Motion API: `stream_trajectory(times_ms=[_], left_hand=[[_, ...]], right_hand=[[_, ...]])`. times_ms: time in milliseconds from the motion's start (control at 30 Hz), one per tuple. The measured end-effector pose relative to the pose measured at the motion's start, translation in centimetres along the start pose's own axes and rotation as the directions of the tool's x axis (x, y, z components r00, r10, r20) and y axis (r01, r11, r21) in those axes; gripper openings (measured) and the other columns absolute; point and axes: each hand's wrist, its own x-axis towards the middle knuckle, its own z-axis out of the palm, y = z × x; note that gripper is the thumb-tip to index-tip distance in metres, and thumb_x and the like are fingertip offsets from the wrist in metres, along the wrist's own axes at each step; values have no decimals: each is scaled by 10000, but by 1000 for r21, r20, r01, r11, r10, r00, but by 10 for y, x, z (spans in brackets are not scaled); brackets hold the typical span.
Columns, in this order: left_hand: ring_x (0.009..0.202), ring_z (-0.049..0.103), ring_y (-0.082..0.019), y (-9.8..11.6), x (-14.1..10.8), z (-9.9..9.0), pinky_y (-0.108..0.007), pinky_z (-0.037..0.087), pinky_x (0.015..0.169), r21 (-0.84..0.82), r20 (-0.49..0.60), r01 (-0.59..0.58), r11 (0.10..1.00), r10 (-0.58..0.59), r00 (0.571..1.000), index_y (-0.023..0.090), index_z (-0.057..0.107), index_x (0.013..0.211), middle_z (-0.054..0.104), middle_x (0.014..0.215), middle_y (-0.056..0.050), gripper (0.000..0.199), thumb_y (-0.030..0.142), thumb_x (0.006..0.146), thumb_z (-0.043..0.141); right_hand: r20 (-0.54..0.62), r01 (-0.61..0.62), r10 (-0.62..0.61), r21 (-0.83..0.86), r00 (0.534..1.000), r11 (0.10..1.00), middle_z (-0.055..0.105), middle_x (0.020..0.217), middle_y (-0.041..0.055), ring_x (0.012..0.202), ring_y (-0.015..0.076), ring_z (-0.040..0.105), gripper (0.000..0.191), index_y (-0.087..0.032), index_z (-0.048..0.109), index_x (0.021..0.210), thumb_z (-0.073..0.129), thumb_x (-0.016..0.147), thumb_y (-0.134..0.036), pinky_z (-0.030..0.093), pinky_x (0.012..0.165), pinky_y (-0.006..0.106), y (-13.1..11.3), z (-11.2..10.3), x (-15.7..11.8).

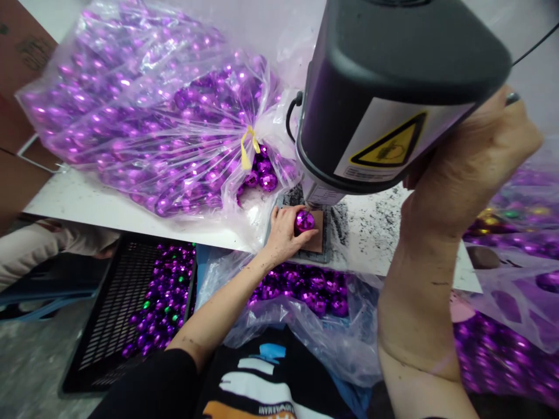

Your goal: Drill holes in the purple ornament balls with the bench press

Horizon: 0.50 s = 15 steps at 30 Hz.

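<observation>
My left hand (pixel 287 231) pinches a shiny purple faceted bauble (pixel 304 220) between thumb and fingers. The bauble rests on a brown pad (pixel 315 237) lying over a grey base plate on the white table. Directly above it is the lower end of a black machine (pixel 393 70) with a yellow warning label; the tip near the bauble is mostly covered. Up at the machine's right side, my right hand (pixel 493 137) is bent and closed. Its fingers go behind the housing, so what it grips is hidden; a small dark piece shows near the knuckles.
A large clear bag (pixel 144 110) of purple baubles, tied with yellow, fills the table's left. Below the edge sit an open plastic-lined container (pixel 305 291) of baubles and a black crate (pixel 117 302) with purple and green ones. More bagged baubles (pixel 506 361) stand right. Another person's leg (pixel 43 247) is at left.
</observation>
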Motion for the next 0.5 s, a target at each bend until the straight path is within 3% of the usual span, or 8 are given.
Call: stream_trajectory(times_ms=[133,233,367,500], left_hand=[[1106,545,-289,0,0,2,-509,301,1111,24,-2,2,1000,-2,1000,191,558,1152,649,1114,-88,460,406,805,770],[1095,549,-286,0,0,3,-518,296,1115,26,4,3,1000,-3,1000,198,552,1135,645,1106,-83,439,413,814,759],[1104,543,-289,0,0,2,-519,303,1112,33,-4,-1,999,1,1000,197,545,1139,638,1104,-87,425,403,826,744],[1104,538,-292,0,-1,3,-513,311,1105,41,-12,-12,999,13,1000,195,547,1139,636,1097,-89,409,391,833,734]], right_hand=[[6,-10,10,-5,1000,1000,275,528,-26,603,51,463,561,-134,499,632,473,853,-649,377,612,224,-2,-2,-1],[6,6,-6,-41,1000,999,311,563,-29,589,18,441,523,-134,501,676,444,887,-609,358,606,198,-5,-4,-8],[-55,39,-44,-87,998,995,385,632,-29,543,-19,388,503,-120,461,692,433,920,-568,315,559,175,-7,-11,-29],[-54,73,-82,-151,995,986,477,655,-20,513,-10,440,425,-113,550,727,484,928,-481,325,534,196,-7,-23,-54]])
